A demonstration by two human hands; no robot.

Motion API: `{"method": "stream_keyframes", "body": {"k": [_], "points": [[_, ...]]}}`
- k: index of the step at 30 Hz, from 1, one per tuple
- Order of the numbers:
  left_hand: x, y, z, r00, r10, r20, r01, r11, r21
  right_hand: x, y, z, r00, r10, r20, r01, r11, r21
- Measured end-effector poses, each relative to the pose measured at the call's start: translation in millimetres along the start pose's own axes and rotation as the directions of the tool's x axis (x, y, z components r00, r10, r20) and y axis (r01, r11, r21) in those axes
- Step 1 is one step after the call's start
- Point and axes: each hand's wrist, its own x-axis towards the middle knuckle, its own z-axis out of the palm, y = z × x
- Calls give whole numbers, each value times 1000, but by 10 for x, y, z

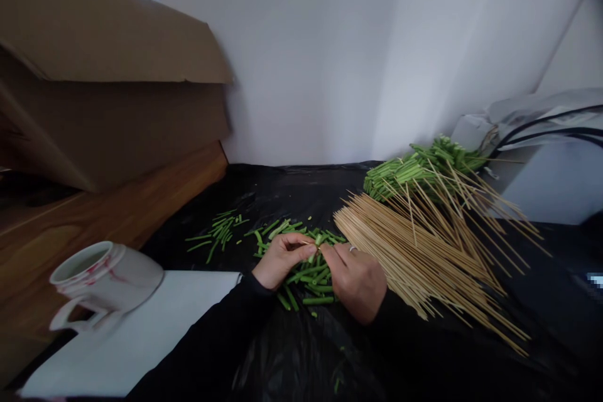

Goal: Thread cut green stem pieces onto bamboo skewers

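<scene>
My left hand and my right hand meet over a pile of cut green stem pieces. Both are closed in a pinch, fingertips almost touching. Between them shows a short pale-green stem piece, with a thin tan strand or stick beside it that the fingers partly cover. Which hand grips which of these is hard to make out. A ring sits on a finger of my right hand. Just right of that hand lies a large fan of thin wooden skewers.
Black plastic sheeting covers the work surface. Long green stems are heaped at the back right, by a pale box with black cables. Thin green scraps lie left. A mug lies tilted on a white sheet, near a cardboard box.
</scene>
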Motion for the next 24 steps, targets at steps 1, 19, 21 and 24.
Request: {"method": "stream_keyframes", "body": {"k": [1,19,21,24], "points": [[-1,15,-4,1000,5,-4,-5,1000,10,-4,10,7,1000,-5,8,5,1000,-3],[-4,12,-10,1000,-8,7,7,999,31,-22,-2,4,999,-22,42,21,999,46],[-4,7,-13,1000,-2,17,2,1000,31,-17,-11,9,999,-13,41,10,998,68],[10,33,-52,999,20,27,-21,997,74,-3,27,6,1000,2,19,-4,997,73]]}}
